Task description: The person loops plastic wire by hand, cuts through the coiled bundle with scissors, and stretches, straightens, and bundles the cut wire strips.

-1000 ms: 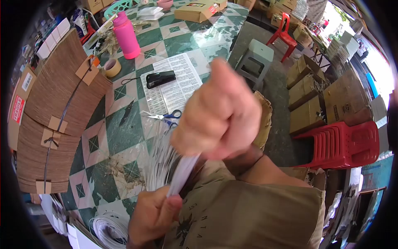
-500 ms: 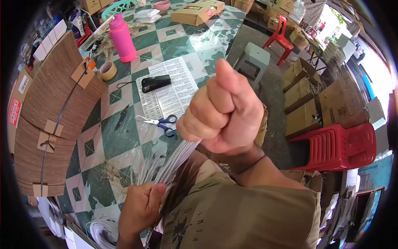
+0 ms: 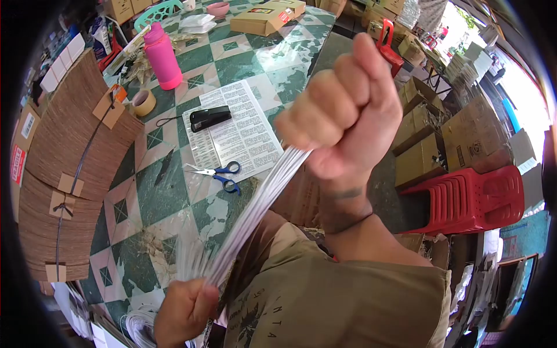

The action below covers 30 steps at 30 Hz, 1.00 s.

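Observation:
A bundle of thin white strands [image 3: 255,211] runs slantwise between my two hands. High on the right, my right hand [image 3: 351,107] is closed in a fist around its upper end, thumb pointing up. Lower down, near the table's edge, my left hand [image 3: 188,307] is wrapped around the bundle, and some loose strand ends fan out blurred above it. Between the hands the strands look straight and gathered. A coil of similar white strands [image 3: 139,325] lies just left of my left hand, partly hidden by it.
The green-and-white table [image 3: 156,203] holds blue-handled scissors [image 3: 223,174], a black stapler-like object [image 3: 210,118], printed sheets [image 3: 249,122], a tape roll [image 3: 144,102] and a pink bottle [image 3: 163,58]. Bundled brown cardboard sheets [image 3: 69,133] stand left; stacked red chairs [image 3: 470,200] stand right.
My right hand has moved up and to the right, and my left hand slightly down and left. A longer stretch of the strands now shows between them.

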{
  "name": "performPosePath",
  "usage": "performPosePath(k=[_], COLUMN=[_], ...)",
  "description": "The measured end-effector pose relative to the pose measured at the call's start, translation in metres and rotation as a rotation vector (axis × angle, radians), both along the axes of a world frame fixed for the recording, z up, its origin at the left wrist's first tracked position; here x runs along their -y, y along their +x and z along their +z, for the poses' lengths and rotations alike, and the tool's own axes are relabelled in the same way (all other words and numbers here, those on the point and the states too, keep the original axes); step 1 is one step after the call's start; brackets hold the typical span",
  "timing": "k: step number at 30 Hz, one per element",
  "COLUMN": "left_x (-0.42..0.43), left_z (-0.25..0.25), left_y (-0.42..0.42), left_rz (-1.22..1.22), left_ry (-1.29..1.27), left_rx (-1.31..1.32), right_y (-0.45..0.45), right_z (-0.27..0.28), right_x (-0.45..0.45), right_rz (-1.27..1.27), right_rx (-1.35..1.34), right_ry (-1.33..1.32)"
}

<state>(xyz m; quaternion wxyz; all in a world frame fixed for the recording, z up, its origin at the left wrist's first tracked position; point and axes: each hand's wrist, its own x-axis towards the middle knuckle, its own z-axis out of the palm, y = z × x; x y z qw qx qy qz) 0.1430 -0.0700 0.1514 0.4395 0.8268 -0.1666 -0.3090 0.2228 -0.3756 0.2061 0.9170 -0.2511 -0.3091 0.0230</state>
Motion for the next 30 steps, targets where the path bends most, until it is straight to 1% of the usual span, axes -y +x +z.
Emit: performPosePath(k=[4, 10, 15, 19, 20, 24, 25, 29, 30], left_x=[-0.009, -0.009, -0.019, -0.013, -0.014, -0.024, -0.022, -0.009, -0.01], left_z=[-0.002, -0.013, -0.004, -0.019, -0.019, -0.022, -0.021, -0.022, -0.025], left_y=[-0.008, -0.001, -0.015, -0.004, -0.005, -0.017, -0.015, -0.003, -0.003], left_rz=[-0.046, 0.041, -0.027, 0.053, 0.053, -0.035, -0.036, -0.034, -0.038], left_ry=[0.077, 0.026, 0.12, 0.19, 0.19, 0.028, 0.027, 0.288, 0.289], left_rx=[0.04, -0.003, 0.056, 0.092, 0.095, 0.089, 0.09, 0.116, 0.116], right_y=[0.006, 0.006, 0.004, -0.002, -0.001, 0.006, 0.006, -0.002, -0.001], right_z=[-0.003, 0.001, 0.007, 0.007, 0.007, 0.012, 0.013, 0.014, 0.013], right_x=[0.016, 0.016, 0.039, 0.03, 0.034, 0.07, 0.067, 0.043, 0.046], right_rz=[0.062, -0.009, 0.002, -0.052, -0.053, -0.1, -0.102, -0.075, -0.079], right_rx=[0.131, 0.107, 0.126, 0.165, 0.168, 0.179, 0.18, 0.188, 0.187], right_ry=[-0.001, 0.049, 0.077, 0.006, 0.006, 0.066, 0.066, -0.069, -0.068])
